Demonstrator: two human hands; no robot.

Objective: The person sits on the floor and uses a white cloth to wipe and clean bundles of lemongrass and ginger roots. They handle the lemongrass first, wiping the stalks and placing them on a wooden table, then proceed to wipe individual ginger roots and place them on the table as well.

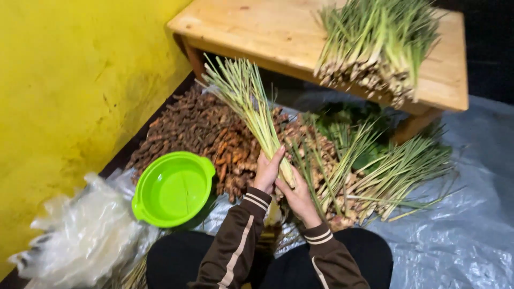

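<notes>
Both of my hands grip one bundle of lemongrass stalks near its root end. My left hand wraps the stalks from the left, and my right hand holds them from below and to the right. The green tips of the bundle fan out up and to the left, toward the wooden bench. Brown sleeves with pale stripes cover both wrists.
Loose lemongrass lies on clear plastic sheeting to the right. More stalks are piled on the bench. Brown roots are heaped by the yellow wall. A green plastic bowl and clear plastic bags sit at left.
</notes>
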